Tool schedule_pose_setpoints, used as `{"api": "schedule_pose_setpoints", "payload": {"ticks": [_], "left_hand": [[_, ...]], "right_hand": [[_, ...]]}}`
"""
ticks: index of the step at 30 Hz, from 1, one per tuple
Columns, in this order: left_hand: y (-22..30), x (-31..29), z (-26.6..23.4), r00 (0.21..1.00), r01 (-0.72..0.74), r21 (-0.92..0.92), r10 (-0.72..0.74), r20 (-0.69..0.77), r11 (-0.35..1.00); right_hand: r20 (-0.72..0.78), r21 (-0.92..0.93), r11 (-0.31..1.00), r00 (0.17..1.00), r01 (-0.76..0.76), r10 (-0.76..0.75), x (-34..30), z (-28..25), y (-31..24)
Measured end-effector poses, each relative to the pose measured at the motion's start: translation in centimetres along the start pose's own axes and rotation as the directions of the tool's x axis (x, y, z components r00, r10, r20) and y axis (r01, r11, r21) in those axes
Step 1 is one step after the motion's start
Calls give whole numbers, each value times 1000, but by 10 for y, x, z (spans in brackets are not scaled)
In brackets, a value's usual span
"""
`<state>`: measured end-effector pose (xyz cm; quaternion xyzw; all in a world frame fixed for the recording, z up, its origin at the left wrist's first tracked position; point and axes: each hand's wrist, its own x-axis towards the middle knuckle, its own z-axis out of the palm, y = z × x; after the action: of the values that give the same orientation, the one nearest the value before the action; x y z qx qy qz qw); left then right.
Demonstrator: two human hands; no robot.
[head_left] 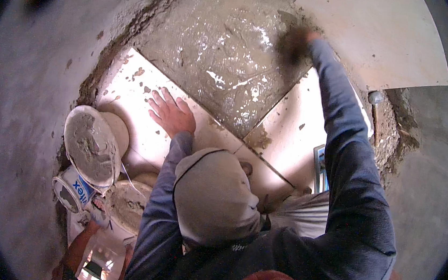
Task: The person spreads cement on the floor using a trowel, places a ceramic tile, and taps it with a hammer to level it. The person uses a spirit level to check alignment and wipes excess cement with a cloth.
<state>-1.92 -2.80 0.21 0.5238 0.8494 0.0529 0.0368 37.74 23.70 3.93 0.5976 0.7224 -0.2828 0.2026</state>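
My left hand lies flat, fingers spread, on a pale floor tile spotted with mortar. To its upper right spreads a wet bed of grey mortar, bordered by the laid tiles. My right arm stretches far forward across another pale tile. At the far edge of the mortar my right hand is smeared by motion. It appears closed on a trowel, whose grey blade shows faintly; the handle is hidden in the blur.
A large pale tile lies at far right, near a mallet. At left stand a mortar-filled bucket, a blue-and-white pail and a round mortar tub. Another person's hand is beside them. A wall rises at left.
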Motion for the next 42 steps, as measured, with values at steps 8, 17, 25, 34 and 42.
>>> {"api": "schedule_pose_setpoints", "payload": {"ticks": [8, 17, 25, 34, 42], "left_hand": [[-2, 2, 8, 998, -21, -11, 20, -60, 1000], [-7, 2, 12, 1000, -9, 10, 9, -6, 1000], [-9, 2, 15, 998, -21, 9, 22, -53, 1000], [-9, 1, 17, 999, -14, 42, 16, -35, 999], [-11, 2, 15, 1000, -19, -3, 19, 6, 1000]], "right_hand": [[21, 288, 944, 987, -159, 160, -43, -36, 12], [-265, 344, 935, 964, 81, 14, -14, 79, -18], [-386, -66, 998, 922, -16, -11, 107, -32, -65], [-65, -64, 973, 972, 224, -228, -15, -17, -52], [-287, 243, 969, 957, 29, 43, 103, 40, -176]]}}
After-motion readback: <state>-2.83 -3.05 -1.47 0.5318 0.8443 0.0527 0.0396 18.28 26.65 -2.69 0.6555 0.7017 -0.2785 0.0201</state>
